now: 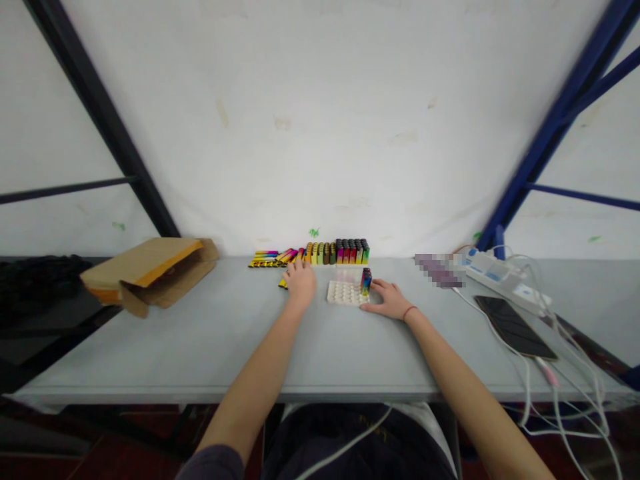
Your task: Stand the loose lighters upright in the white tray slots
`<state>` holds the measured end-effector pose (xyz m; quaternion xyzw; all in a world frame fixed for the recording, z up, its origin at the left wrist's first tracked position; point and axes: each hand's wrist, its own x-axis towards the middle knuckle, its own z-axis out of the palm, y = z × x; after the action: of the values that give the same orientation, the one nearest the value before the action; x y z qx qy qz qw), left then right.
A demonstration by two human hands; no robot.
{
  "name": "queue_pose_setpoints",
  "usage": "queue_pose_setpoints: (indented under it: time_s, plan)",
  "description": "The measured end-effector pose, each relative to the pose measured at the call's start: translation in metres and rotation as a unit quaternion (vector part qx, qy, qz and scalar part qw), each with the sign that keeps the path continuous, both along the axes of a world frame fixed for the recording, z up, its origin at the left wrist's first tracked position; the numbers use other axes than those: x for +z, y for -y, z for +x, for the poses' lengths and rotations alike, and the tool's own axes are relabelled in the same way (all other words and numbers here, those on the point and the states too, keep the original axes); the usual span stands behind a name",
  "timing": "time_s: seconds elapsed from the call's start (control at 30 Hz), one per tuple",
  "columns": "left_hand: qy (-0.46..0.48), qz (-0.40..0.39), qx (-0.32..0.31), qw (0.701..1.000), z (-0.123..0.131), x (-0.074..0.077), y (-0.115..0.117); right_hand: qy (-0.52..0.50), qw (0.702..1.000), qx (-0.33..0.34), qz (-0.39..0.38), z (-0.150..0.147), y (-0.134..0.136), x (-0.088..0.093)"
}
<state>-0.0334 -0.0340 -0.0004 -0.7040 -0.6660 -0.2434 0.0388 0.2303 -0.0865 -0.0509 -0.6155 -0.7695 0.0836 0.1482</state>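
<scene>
My left hand (301, 285) is bent down over colourful lighters (270, 257) lying at the back of the table. Its fingertips are partly hidden, so whether they grip a lighter is unclear. The yellow end of another lighter (283, 284) shows beside this hand. With thumb and fingers at its right end, my right hand (393, 302) holds a white tray (340, 293) with rows of round holes. Multicoloured lighters (367, 282) stand upright at the tray's right end, close to my right fingers. Most of the tray's visible holes hold nothing.
Behind the tray stand rows of yellow-topped lighters (321, 253) and black-topped lighters (353, 251). An open cardboard box (150, 267) lies at left. At right are a phone (515, 327), a power strip (505, 280), white cables and a blurred-out purple item (440, 270).
</scene>
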Motion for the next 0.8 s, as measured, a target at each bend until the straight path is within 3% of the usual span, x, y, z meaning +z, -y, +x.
queue_pose_setpoints:
  time_s: [0.1, 0.2, 0.43, 0.57, 0.67, 0.8]
  plan:
    - [-0.015, -0.043, 0.066, 0.997, -0.025, -0.002, -0.012, -0.002, 1.0, -0.003, -0.004, 0.0, 0.0, 0.0]
    - [-0.019, -0.071, 0.074, 0.995, -0.036, -0.005, -0.016, -0.002, 1.0, -0.005, -0.009, 0.0, 0.0, 0.0]
    - [0.002, -0.098, -0.014, 0.995, -0.021, -0.011, -0.016, 0.001, 1.0, -0.004, -0.003, 0.0, 0.0, 0.0]
    - [0.12, -0.07, -0.073, 0.988, -0.01, -0.016, -0.025, 0.0, 1.0, -0.001, 0.003, 0.0, 0.0, -0.001]
    - [0.323, -0.063, -0.132, 0.935, 0.0, -0.017, -0.031, -0.001, 1.0, 0.0, 0.003, 0.0, 0.0, -0.001]
    - [0.536, -0.117, -0.121, 0.827, 0.012, -0.017, -0.029, 0.001, 1.0, 0.001, -0.001, 0.001, -0.001, -0.001]
